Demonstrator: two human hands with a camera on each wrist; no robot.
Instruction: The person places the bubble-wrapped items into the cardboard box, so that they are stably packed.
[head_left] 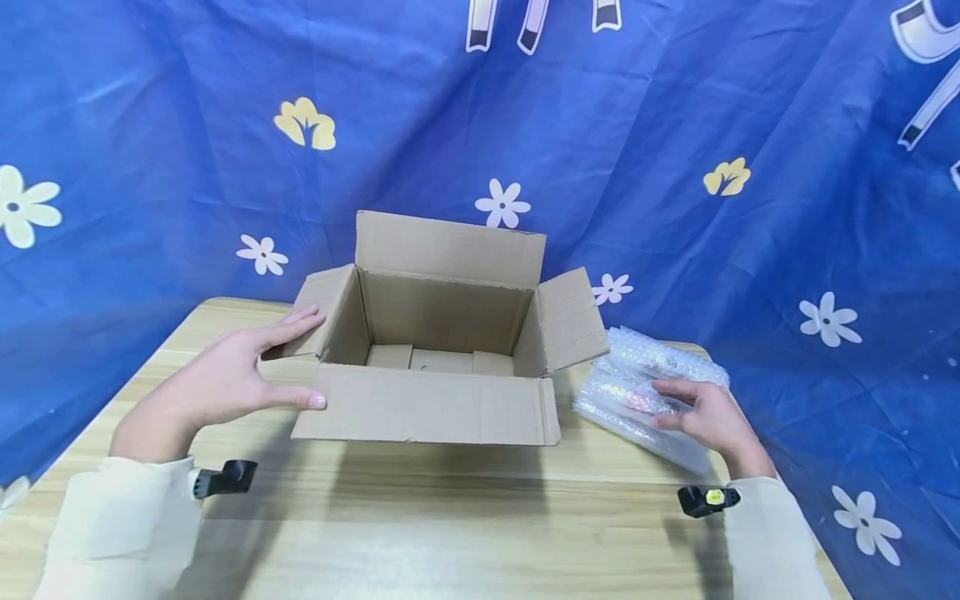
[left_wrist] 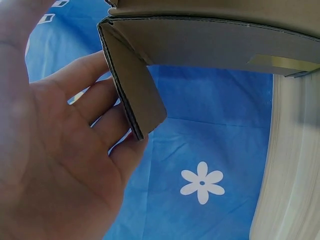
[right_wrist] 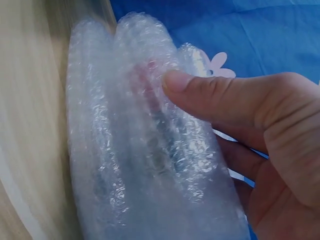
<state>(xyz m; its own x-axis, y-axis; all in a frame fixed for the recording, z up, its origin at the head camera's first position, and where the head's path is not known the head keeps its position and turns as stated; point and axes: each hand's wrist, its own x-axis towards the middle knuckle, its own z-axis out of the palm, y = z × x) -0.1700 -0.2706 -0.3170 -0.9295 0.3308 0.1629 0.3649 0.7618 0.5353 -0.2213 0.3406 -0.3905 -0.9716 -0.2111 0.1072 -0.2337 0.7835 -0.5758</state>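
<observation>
– Which way does the cardboard box [head_left: 441, 321] face?
– Upward, long axis running rightward from the left hand [head_left: 227, 377], fingers spread; the right hand [head_left: 708, 412] pinches bubble wrap [head_left: 651, 353].
– And inside?
– Only the head view shows the box's floor [head_left: 442, 362].

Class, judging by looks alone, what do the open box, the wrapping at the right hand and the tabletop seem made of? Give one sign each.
Box: matt brown, probably corrugated cardboard; its edges look layered.
Wrapping: clear, glossy plastic, apparently bubble wrap; small bumps catch the light.
Tabletop: pale, slightly shiny, wood or wood-look laminate; grain streaks show, but I cannot tell which.
</observation>
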